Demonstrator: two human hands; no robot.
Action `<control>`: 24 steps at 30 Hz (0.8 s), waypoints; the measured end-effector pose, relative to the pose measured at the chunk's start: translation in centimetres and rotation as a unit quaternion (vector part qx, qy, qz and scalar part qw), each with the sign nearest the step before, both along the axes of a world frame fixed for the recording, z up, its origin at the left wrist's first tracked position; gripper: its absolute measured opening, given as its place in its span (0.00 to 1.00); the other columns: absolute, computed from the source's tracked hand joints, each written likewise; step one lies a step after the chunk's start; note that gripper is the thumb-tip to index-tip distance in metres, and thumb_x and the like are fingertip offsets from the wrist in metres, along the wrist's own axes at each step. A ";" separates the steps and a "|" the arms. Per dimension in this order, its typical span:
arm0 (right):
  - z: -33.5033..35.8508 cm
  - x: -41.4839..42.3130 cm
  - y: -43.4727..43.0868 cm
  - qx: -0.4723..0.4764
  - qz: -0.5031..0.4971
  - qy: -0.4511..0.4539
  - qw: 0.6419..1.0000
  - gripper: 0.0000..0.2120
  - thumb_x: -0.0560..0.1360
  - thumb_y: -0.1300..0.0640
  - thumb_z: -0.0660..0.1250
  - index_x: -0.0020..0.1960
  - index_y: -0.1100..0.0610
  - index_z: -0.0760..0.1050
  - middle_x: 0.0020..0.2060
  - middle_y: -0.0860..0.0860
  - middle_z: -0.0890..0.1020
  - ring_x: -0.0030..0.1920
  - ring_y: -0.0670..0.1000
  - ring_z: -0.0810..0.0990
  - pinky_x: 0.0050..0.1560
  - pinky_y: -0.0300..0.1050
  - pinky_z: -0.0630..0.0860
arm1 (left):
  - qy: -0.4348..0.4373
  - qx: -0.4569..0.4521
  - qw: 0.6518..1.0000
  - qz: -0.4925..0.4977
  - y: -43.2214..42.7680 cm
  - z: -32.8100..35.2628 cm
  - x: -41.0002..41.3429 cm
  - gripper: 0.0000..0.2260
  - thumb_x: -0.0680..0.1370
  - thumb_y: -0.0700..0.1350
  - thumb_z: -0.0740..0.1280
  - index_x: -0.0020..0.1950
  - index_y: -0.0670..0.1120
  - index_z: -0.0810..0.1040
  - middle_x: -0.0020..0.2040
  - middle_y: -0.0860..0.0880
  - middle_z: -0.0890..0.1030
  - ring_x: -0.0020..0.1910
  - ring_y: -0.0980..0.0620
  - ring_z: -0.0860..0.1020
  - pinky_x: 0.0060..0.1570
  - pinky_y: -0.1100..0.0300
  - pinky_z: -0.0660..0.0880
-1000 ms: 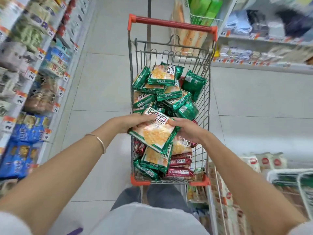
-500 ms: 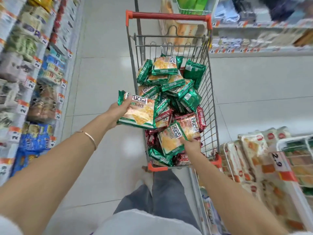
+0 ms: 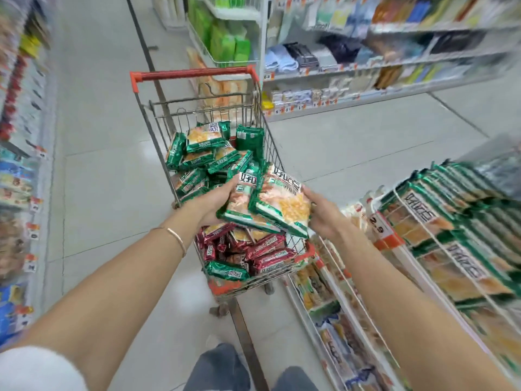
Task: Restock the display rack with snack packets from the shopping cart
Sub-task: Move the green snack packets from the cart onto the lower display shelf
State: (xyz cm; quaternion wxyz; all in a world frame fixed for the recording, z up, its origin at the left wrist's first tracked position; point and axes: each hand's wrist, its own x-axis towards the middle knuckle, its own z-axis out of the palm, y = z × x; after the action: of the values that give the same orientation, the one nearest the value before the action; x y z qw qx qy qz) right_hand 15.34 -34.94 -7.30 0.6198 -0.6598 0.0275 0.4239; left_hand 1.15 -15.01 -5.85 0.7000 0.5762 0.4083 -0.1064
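The left hand grips a green snack packet from below. Its thumb lies along the packet's left edge, and the other fingers are curled underneath, mostly hidden by the wrapper. The right hand clamps the right edge of a second green packet; its fingertips are tucked behind the packet and cannot be seen. The two packets overlap, the second partly covering the first, and both are held tilted just above the near end of the shopping cart.

Both packets are flat, glossy foil pillows with green borders, a yellow-orange food picture and bold dark lettering too blurred to read. A thin metal bracelet circles the left wrist.

Directly below the fingers, dark red foil packets fill the near end of the cart, partly hidden by the held pair. Beyond the fingers, loose green packets are heaped in the far end. The cart is bare wire with a red handle bar.

Right of the right hand stands the wire display rack, holding rows of matching green packets on edge. Its right side is cut off and smeared by motion blur. A price tag hangs at its near corner.

The shelves at far left and the shelves across the aisle are too blurred to identify. The floor is pale tile.
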 end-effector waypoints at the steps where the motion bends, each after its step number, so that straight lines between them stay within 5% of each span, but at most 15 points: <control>1: -0.1 -0.7 -0.9 -0.005 -0.011 0.011 1.000 0.14 0.83 0.50 0.59 0.55 0.60 0.74 0.41 0.55 0.82 0.42 0.54 0.83 0.42 0.49 0.82 | 0.001 -0.016 1.000 -0.009 -0.9 0.1 0.2 0.32 0.79 0.65 0.60 0.75 0.45 0.65 0.55 0.44 0.81 0.50 0.44 0.80 0.49 0.52 0.79; 3: -0.5 -1.5 -3.3 -0.013 -0.026 0.033 0.999 0.16 0.84 0.48 0.55 0.50 0.60 0.73 0.34 0.53 0.82 0.35 0.53 0.83 0.33 0.45 0.81 | 0.012 -0.042 0.999 -0.023 -3.1 -0.3 1.3 0.40 0.72 0.69 0.67 0.77 0.50 0.62 0.69 0.41 0.74 0.62 0.42 0.77 0.55 0.47 0.79; 5: -0.4 -2.4 -6.3 -0.026 -0.034 0.039 0.998 0.19 0.84 0.44 0.55 0.51 0.59 0.74 0.37 0.53 0.84 0.39 0.53 0.84 0.38 0.46 0.82 | 0.001 -0.100 0.993 -0.055 -6.1 0.5 1.9 0.42 0.69 0.73 0.66 0.75 0.50 0.64 0.71 0.35 0.69 0.67 0.35 0.72 0.62 0.42 0.75; 7: 0.1 -2.9 -9.6 -0.048 -0.049 0.014 0.998 0.28 0.79 0.34 0.58 0.60 0.58 0.76 0.51 0.55 0.85 0.53 0.57 0.83 0.53 0.53 0.80 | -0.002 -0.109 0.988 -0.107 -9.6 1.4 2.7 0.48 0.69 0.75 0.63 0.79 0.48 0.55 0.74 0.36 0.62 0.71 0.33 0.67 0.61 0.40 0.75; 8: -1.3 -2.0 -11.6 -0.050 -0.051 -0.006 0.997 0.40 0.71 0.26 0.61 0.68 0.56 0.72 0.61 0.55 0.81 0.61 0.59 0.80 0.61 0.59 0.77 | 0.003 -0.100 0.984 -0.147 -11.5 1.9 3.1 0.51 0.66 0.76 0.66 0.80 0.50 0.54 0.77 0.38 0.60 0.73 0.34 0.65 0.59 0.39 0.76; 10: -2.3 -0.9 -16.5 -0.058 -0.056 -0.033 0.996 0.59 0.54 0.16 0.61 0.75 0.51 0.65 0.70 0.56 0.74 0.66 0.61 0.76 0.62 0.68 0.73 | 0.003 -0.059 0.969 -0.241 -15.8 3.0 4.1 0.50 0.63 0.71 0.74 0.77 0.47 0.63 0.73 0.38 0.71 0.68 0.38 0.73 0.64 0.39 0.74; 13: 0.8 -1.4 -24.2 -0.022 -0.093 -0.058 0.994 0.46 0.62 0.18 0.58 0.68 0.48 0.73 0.65 0.56 0.78 0.63 0.59 0.79 0.63 0.67 0.73 | -0.016 -0.005 0.960 -0.279 -22.9 4.6 5.9 0.30 0.70 0.64 0.71 0.60 0.42 0.75 0.48 0.44 0.85 0.47 0.46 0.82 0.57 0.51 0.79; 16: 7.9 -4.9 -31.5 -0.033 -0.116 -0.091 0.988 0.33 0.69 0.25 0.63 0.60 0.49 0.78 0.59 0.53 0.83 0.60 0.57 0.80 0.66 0.59 0.72 | -0.067 0.021 0.951 -0.301 -31.1 6.8 7.9 0.22 0.77 0.64 0.64 0.52 0.44 0.76 0.41 0.46 0.85 0.39 0.48 0.83 0.46 0.56 0.80; 19: 9.4 -5.5 -40.4 -0.018 -0.147 -0.089 0.985 0.14 0.77 0.45 0.67 0.53 0.55 0.77 0.44 0.51 0.85 0.45 0.51 0.83 0.51 0.48 0.80 | -0.099 0.040 0.928 -0.356 -39.3 8.0 9.9 0.25 0.77 0.64 0.64 0.58 0.42 0.76 0.45 0.45 0.85 0.45 0.46 0.83 0.56 0.50 0.78; 22: 10.3 -6.1 -48.0 -0.007 -0.189 -0.120 0.975 0.11 0.77 0.52 0.68 0.55 0.57 0.78 0.46 0.52 0.85 0.44 0.51 0.83 0.52 0.48 0.79 | -0.150 0.072 0.901 -0.400 -47.0 9.8 10.8 0.33 0.77 0.61 0.68 0.73 0.41 0.67 0.54 0.47 0.83 0.47 0.47 0.83 0.48 0.53 0.81; 24: 10.0 -6.1 -52.3 -0.002 -0.234 -0.142 0.962 0.10 0.76 0.56 0.69 0.56 0.59 0.78 0.44 0.52 0.86 0.43 0.50 0.84 0.51 0.46 0.80 | -0.204 0.151 0.874 -0.413 -51.6 10.2 11.5 0.35 0.77 0.59 0.68 0.78 0.43 0.61 0.65 0.51 0.74 0.60 0.49 0.77 0.57 0.57 0.73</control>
State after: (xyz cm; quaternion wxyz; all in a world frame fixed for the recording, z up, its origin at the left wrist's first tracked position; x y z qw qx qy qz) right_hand 9.21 -87.21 2.72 0.6979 -0.6896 0.0942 0.1690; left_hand 12.62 -66.60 4.36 0.5640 0.8003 -0.0077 -0.2032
